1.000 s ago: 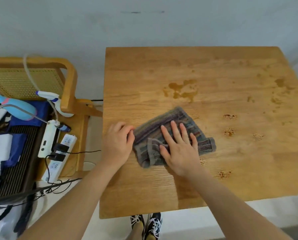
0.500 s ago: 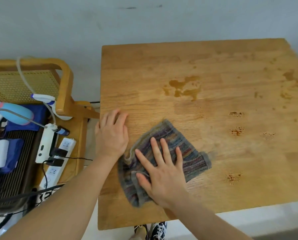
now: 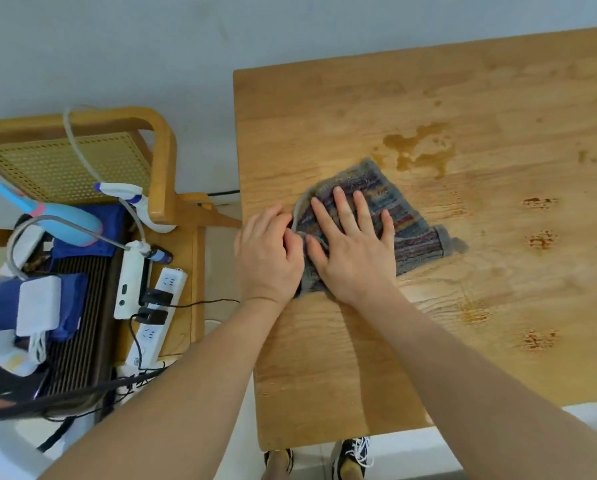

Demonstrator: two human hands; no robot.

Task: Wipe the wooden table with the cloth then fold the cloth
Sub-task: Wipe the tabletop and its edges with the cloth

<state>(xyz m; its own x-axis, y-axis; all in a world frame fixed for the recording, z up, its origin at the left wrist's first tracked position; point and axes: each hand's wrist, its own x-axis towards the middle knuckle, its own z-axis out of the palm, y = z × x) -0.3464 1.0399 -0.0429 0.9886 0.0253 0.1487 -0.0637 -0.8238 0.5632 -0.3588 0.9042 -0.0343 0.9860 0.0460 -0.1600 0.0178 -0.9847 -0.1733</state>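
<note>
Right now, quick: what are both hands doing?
Left hand: curled against the cloth; grip cannot be told.
Right hand: open, pressing flat on the cloth.

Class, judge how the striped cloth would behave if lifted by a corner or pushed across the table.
Probably floppy: the cloth lies rumpled, one edge curled up by the right hand. Likely light, perhaps damp, given wet marks on the table. Pushed, it would probably bunch unless pressed flat.

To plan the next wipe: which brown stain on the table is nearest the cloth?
The large spreading puddle, just beyond the far edge of the cloth. The other stains are small blotches farther to the right.
</note>
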